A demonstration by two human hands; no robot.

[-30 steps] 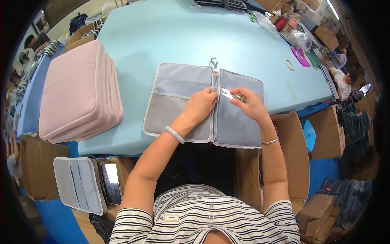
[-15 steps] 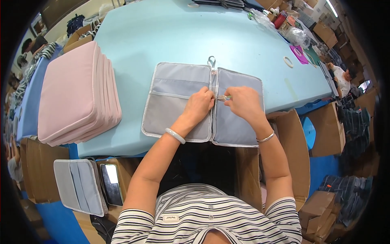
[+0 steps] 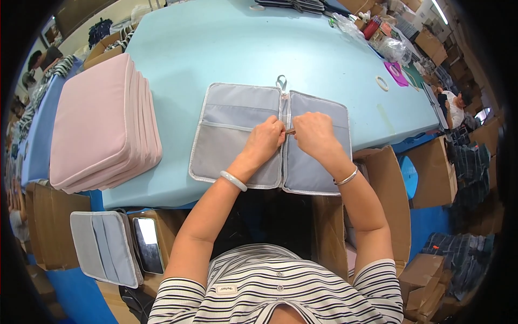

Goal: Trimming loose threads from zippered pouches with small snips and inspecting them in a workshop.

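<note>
An open grey zip bag (image 3: 232,151) lies flat on the pale blue table (image 3: 189,43), with pockets on its left half and a loop at the top of its middle seam. My left hand (image 3: 264,137) rests there with fingertips pinched at that middle seam, holding the bag's edge. Just right of it, my right hand (image 3: 314,133) is closed around small thread snips, seen earlier with white blades and now largely hidden under the fingers at the seam.
A stack of pink cases (image 3: 89,124) stands left. A grey case (image 3: 97,248) and phone (image 3: 147,243) lie below the table edge. Cardboard boxes (image 3: 426,167) flank the front. Tape (image 3: 382,83), bags and dark flat items sit farther back. Other people work at both sides.
My right hand has moved left to the seam and turned knuckles-up, hiding most of the snips. My left hand has stayed at the seam.
</note>
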